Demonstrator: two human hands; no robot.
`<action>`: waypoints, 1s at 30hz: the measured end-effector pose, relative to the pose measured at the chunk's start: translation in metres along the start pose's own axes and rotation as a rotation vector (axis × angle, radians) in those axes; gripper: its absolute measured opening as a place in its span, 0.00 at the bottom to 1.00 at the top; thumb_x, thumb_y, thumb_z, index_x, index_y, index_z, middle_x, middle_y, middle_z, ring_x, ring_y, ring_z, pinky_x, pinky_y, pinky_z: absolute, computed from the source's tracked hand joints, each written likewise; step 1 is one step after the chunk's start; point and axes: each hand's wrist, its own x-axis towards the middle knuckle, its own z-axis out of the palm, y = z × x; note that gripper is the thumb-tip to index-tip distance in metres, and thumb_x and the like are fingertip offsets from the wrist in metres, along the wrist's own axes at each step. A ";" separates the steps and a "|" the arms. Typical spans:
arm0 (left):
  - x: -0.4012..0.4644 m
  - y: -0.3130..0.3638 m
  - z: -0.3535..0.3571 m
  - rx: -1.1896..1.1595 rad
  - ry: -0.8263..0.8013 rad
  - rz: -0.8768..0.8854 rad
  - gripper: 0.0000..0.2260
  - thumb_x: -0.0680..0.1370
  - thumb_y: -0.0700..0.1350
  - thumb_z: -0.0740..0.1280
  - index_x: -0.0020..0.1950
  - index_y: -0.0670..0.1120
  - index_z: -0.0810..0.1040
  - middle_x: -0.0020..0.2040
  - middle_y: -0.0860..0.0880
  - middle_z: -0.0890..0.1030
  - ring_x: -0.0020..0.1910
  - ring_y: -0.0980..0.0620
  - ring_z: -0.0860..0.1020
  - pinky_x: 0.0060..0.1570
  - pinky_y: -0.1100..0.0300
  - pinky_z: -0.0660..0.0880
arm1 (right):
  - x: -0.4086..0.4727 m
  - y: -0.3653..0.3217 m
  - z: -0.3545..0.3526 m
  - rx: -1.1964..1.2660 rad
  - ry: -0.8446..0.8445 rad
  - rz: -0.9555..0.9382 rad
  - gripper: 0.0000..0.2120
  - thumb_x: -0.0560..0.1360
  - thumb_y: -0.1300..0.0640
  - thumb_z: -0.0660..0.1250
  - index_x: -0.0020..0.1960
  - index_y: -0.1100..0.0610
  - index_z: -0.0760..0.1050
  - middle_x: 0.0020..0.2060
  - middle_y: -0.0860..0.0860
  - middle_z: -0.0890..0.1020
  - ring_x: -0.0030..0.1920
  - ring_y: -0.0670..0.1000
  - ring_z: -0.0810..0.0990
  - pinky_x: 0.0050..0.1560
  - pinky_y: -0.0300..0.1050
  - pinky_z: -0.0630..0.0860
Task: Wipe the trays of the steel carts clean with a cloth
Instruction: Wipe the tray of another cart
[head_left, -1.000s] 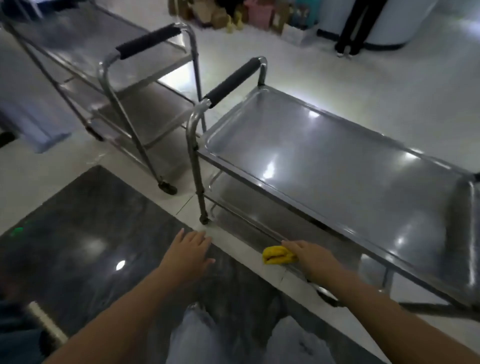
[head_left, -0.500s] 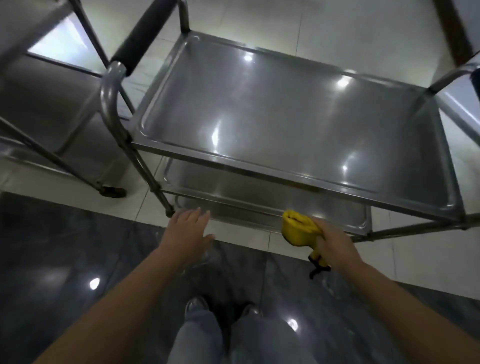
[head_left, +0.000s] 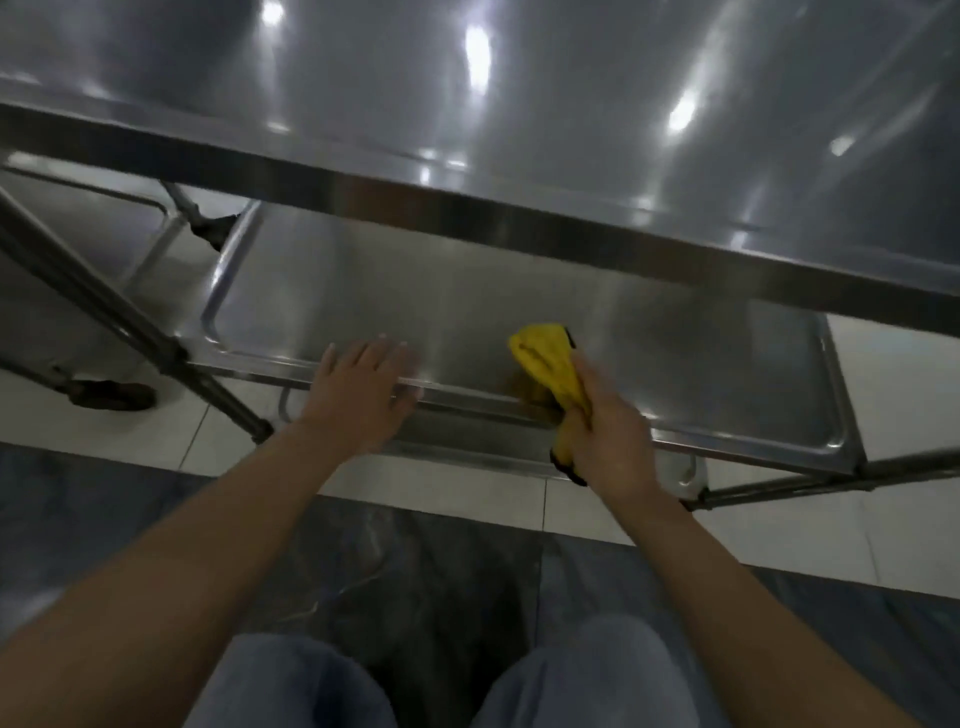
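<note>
Knees (head_left: 291, 686) in grey-blue trousers at bottom edge, over dark marbled floor (head_left: 415, 561); pale tiles (head_left: 779, 525) begin farther out, under the cart. Both forearms reach forward and up. Left hand (head_left: 358, 389): palm down, fingers straight and slightly spread, lying across the near rim of the lower tray (head_left: 415, 301); fingertips reach over the rim onto the tray surface; holds nothing. Right hand (head_left: 608, 431): fingers curled round a bunched yellow cloth (head_left: 548, 364), gripping it at its lower part. Cloth has a dark trim, visible below the hand and at the upper edge. Upper part of cloth stands out above the fist, over the tray just inside the near rim; contact with the tray surface cannot be told, image blurred there. Hands apart, cloth between them and nearer the right. Lower tray: brushed steel, raised lip, rounded corners, mostly in shadow of the upper tray (head_left: 571, 104). Cart leg (head_left: 130, 332) at left runs diagonally down to the floor beside the left hand; a caster (head_left: 109, 396) lies further left on the tiles. Frame bar (head_left: 831, 478) at lower right, past the right wrist. Upper tray fills the top of the view; its near edge crosses diagonally from upper left to right; surface shows several bright light reflections. Second cart frame partly visible at far left, behind the leg.
</note>
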 end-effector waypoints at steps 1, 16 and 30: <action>0.010 -0.001 0.009 0.027 0.030 0.006 0.29 0.81 0.59 0.53 0.79 0.48 0.53 0.79 0.46 0.54 0.77 0.46 0.54 0.74 0.46 0.51 | 0.003 0.003 0.017 -0.042 -0.039 -0.074 0.25 0.77 0.63 0.63 0.73 0.55 0.66 0.58 0.59 0.79 0.54 0.61 0.78 0.57 0.51 0.73; 0.074 -0.048 0.072 0.172 0.300 0.006 0.43 0.72 0.74 0.33 0.77 0.49 0.54 0.77 0.44 0.59 0.77 0.44 0.53 0.73 0.40 0.51 | 0.049 0.069 0.068 -0.464 -0.141 -0.187 0.26 0.78 0.33 0.44 0.75 0.35 0.50 0.77 0.40 0.50 0.78 0.50 0.45 0.71 0.65 0.36; 0.067 -0.054 0.082 0.130 0.312 -0.032 0.46 0.68 0.74 0.32 0.79 0.50 0.51 0.79 0.45 0.55 0.77 0.45 0.52 0.73 0.43 0.53 | 0.104 0.007 0.115 -0.505 -0.289 -0.180 0.28 0.78 0.33 0.41 0.75 0.35 0.37 0.77 0.46 0.36 0.76 0.57 0.33 0.64 0.73 0.27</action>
